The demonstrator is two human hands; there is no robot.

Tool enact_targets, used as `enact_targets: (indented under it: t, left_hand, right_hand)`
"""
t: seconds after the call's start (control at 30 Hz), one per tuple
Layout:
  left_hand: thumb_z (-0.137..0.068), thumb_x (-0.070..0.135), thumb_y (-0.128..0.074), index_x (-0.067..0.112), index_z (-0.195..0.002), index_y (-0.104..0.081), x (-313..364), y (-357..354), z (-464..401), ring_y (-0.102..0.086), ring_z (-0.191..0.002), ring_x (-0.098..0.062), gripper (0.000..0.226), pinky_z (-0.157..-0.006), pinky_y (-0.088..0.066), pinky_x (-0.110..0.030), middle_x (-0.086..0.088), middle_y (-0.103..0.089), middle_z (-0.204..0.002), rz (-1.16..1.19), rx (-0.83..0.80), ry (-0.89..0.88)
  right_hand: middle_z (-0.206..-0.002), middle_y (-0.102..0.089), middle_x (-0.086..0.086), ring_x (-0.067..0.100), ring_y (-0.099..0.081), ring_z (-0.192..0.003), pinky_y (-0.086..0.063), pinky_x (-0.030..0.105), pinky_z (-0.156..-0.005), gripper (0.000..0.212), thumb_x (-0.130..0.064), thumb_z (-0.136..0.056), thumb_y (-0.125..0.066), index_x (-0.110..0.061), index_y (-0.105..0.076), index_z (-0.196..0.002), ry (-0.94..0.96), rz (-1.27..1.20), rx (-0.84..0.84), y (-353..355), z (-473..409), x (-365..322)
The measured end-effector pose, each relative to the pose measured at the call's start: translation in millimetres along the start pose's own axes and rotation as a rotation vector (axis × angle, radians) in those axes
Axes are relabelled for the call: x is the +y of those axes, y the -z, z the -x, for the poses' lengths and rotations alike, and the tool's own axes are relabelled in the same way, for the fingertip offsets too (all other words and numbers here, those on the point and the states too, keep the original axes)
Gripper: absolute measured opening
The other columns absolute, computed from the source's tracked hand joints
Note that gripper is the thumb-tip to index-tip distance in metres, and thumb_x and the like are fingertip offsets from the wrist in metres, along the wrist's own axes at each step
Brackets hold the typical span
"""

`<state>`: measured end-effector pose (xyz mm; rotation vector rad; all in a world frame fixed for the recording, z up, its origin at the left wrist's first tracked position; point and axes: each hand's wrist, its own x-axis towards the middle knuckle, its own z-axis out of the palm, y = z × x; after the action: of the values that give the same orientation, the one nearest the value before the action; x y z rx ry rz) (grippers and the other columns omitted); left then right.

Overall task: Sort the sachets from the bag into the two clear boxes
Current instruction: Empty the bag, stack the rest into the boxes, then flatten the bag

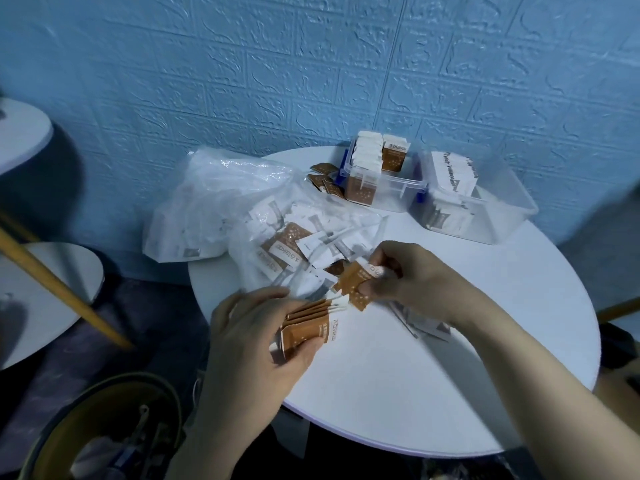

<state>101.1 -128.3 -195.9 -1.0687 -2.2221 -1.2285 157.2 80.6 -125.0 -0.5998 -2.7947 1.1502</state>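
Note:
My left hand [256, 341] grips a stack of several brown sachets [308, 323] near the table's front left. Just to its right, my right hand [412, 275] pinches a single brown sachet [356, 284] above the spilled pile. A clear plastic bag [221, 199] lies on the table's left side, with white and brown sachets [287, 244] spilling from its mouth. At the back stand two clear boxes: the left box [391, 192] holds upright brown sachets, the right box [498, 209] holds white sachets.
The round white table [433, 375] stands against a blue brick-pattern wall. A few brown sachets [323, 181] lie loose beside the left box, and white sachets [422, 323] lie under my right wrist. Other round tables and a wooden leg [59, 289] are at the left.

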Motion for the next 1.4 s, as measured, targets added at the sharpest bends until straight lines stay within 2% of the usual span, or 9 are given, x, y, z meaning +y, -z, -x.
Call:
enact_targets:
  t: [0.17, 0.3, 0.37, 0.53, 0.63, 0.83, 0.97, 1.1, 1.4]
  left_hand:
    - [-0.059, 0.040, -0.086, 0.020, -0.093, -0.070, 21, 1, 4, -0.029, -0.093, 0.011, 0.043, -0.076, -0.034, -0.029, 0.019, -0.052, -0.093, -0.067, 0.019, 0.029]
    - [-0.059, 0.043, -0.079, 0.022, -0.096, -0.069, 29, -5, 3, -0.034, -0.078, 0.004, 0.043, -0.066, -0.032, -0.022, 0.014, -0.062, -0.082, -0.062, -0.068, 0.045]
    - [-0.059, 0.038, -0.088, 0.023, -0.098, -0.070, 32, -8, 5, -0.039, -0.074, -0.004, 0.045, -0.064, -0.030, -0.017, 0.019, -0.058, -0.077, -0.064, -0.120, 0.038]
    - [-0.067, 0.031, -0.084, 0.033, -0.110, -0.062, 35, -7, 5, -0.044, -0.068, 0.002, 0.048, -0.051, -0.037, -0.007, 0.021, -0.061, -0.083, 0.030, -0.218, 0.117]
    - [-0.077, 0.022, -0.077, 0.033, -0.119, -0.058, 36, -3, 3, -0.049, -0.080, 0.009, 0.047, -0.073, -0.039, -0.004, 0.028, -0.057, -0.092, 0.059, -0.279, 0.122]
    - [-0.081, 0.028, -0.071, 0.044, -0.122, -0.048, 42, 9, -4, -0.052, -0.092, 0.009, 0.050, -0.075, -0.044, -0.011, 0.029, -0.052, -0.103, 0.150, -0.430, 0.152]
    - [-0.079, 0.033, -0.075, 0.040, -0.121, -0.049, 45, 3, -7, -0.056, -0.097, 0.000, 0.050, -0.083, -0.044, -0.025, 0.025, -0.053, -0.114, 0.097, -0.463, 0.160]
    - [-0.079, 0.026, -0.075, 0.036, -0.120, -0.052, 45, -1, -9, -0.052, -0.089, -0.001, 0.048, -0.081, -0.043, -0.024, 0.022, -0.055, -0.111, 0.109, -0.453, 0.168]
    - [-0.077, 0.022, -0.079, 0.035, -0.122, -0.054, 41, -11, -11, -0.049, -0.070, 0.013, 0.053, -0.067, -0.036, -0.004, 0.019, -0.046, -0.071, 0.202, -0.410, 0.292]
  right_hand:
    - [-0.066, -0.062, -0.001, 0.015, -0.052, -0.063, -0.038, 0.031, -0.061, 0.021, -0.007, -0.077, -0.077, -0.011, -0.057, -0.078, 0.047, -0.339, 0.087, 19, 36, 17]
    - [-0.070, -0.062, 0.016, 0.016, -0.053, -0.066, -0.042, 0.022, -0.062, 0.026, -0.013, -0.066, -0.085, -0.018, -0.061, -0.068, 0.127, -0.485, 0.009, 21, 67, 19]
    - [-0.065, -0.060, 0.006, 0.010, -0.051, -0.062, -0.039, 0.016, -0.060, 0.029, -0.016, -0.063, -0.088, -0.021, -0.059, -0.061, 0.159, -0.478, -0.012, 11, 75, 20]
    - [-0.068, -0.049, -0.018, 0.004, -0.045, -0.067, -0.032, 0.017, -0.059, 0.038, -0.043, -0.065, -0.085, -0.036, -0.047, -0.059, 0.233, 0.103, 0.225, -9, 77, 24]
    - [-0.071, -0.054, -0.022, 0.003, -0.049, -0.067, -0.034, 0.016, -0.058, 0.029, -0.034, -0.069, -0.084, -0.032, -0.056, -0.068, 0.218, 0.086, 0.235, -15, 73, 21]
    - [-0.077, -0.058, -0.018, 0.005, -0.051, -0.064, -0.028, 0.019, -0.059, 0.036, -0.029, -0.073, -0.082, -0.033, -0.049, -0.089, 0.202, 0.028, 0.213, -25, 69, 16]
    - [-0.086, -0.056, -0.015, -0.002, -0.050, -0.071, -0.033, 0.022, -0.062, 0.049, -0.051, -0.069, -0.077, -0.039, -0.047, -0.106, 0.233, 0.128, 0.233, -27, 67, 24]
    - [-0.098, -0.050, -0.020, -0.012, -0.046, -0.082, -0.042, 0.025, -0.068, 0.059, -0.050, -0.072, -0.078, -0.039, -0.051, -0.123, 0.295, 0.233, 0.164, -24, 66, 29]
    - [-0.089, -0.047, -0.023, -0.005, -0.047, -0.080, -0.029, 0.018, -0.061, 0.033, -0.046, -0.077, -0.076, -0.031, -0.059, -0.102, 0.248, 0.198, 0.111, -22, 59, 32]
